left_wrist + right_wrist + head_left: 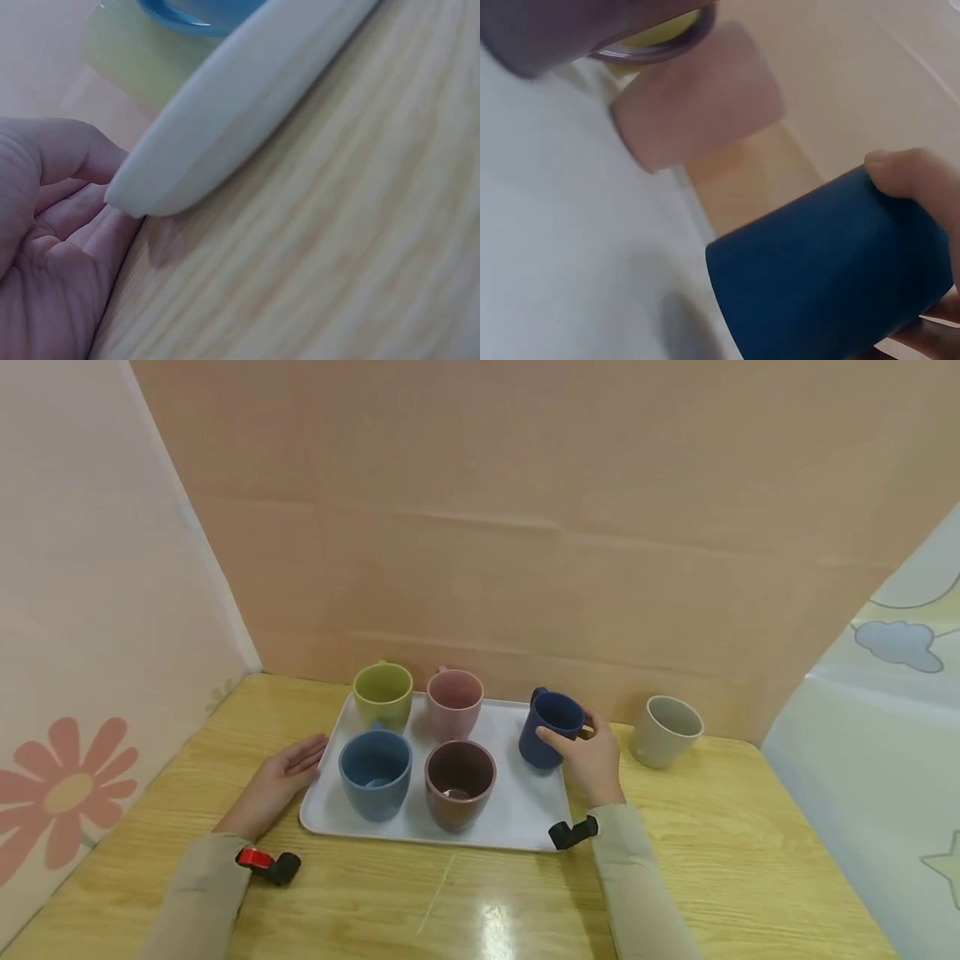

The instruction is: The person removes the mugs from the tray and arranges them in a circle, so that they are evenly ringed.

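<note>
One dark blue mug (538, 727) is in your right hand (595, 766), over the right end of the white tray (528, 822); whether its base touches down, you can't tell. It looks like stiff ceramic: probably moderately heavy, a touch slippery, chippable if knocked. Your thumb and fingers grip the body near the rim, a sound hold; the handle (537, 694) on the far side offers another. Look at that deep, even blue, the wall narrowing towards the base! Leftward on the tray stand the pink mug (453, 720), brown mug (457, 812), light blue mug (377, 804) and green mug (382, 716). Your left hand (276, 781) lies at the tray's left edge, fingers fairly straight. Rightward, a pale grey mug (654, 746) stands on the wooden table (360, 893).
</note>
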Motion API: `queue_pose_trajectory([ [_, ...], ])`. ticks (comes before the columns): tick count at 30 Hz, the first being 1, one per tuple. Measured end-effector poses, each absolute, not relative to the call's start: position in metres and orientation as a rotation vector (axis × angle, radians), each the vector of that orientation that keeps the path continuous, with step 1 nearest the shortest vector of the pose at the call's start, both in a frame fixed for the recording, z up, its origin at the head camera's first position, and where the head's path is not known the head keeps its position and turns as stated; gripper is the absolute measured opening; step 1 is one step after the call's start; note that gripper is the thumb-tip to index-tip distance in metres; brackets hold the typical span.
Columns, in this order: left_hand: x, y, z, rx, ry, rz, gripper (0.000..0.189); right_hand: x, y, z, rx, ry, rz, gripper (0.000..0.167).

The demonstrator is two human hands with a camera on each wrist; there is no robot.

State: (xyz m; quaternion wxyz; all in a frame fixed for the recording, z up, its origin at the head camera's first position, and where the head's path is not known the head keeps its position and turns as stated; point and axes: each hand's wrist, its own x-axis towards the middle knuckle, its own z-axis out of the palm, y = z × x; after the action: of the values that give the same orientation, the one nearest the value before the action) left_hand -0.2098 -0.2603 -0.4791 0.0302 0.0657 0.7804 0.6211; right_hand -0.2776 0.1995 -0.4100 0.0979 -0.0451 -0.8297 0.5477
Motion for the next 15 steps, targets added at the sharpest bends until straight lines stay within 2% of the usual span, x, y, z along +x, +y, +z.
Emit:
queue_pose_trajectory([
  [7, -0.212, -0.258, -0.477, 0.205, 2.393, 1.920, 0.062, -0.271, 0.211, -0.404, -0.176, -2.347, 1.554, 0.081],
  [15, -0.209, -0.259, -0.475, 0.202, 2.399, 1.910, 0.062, -0.267, 0.228, -0.407, -0.242, -2.320, 1.499, 0.086],
])
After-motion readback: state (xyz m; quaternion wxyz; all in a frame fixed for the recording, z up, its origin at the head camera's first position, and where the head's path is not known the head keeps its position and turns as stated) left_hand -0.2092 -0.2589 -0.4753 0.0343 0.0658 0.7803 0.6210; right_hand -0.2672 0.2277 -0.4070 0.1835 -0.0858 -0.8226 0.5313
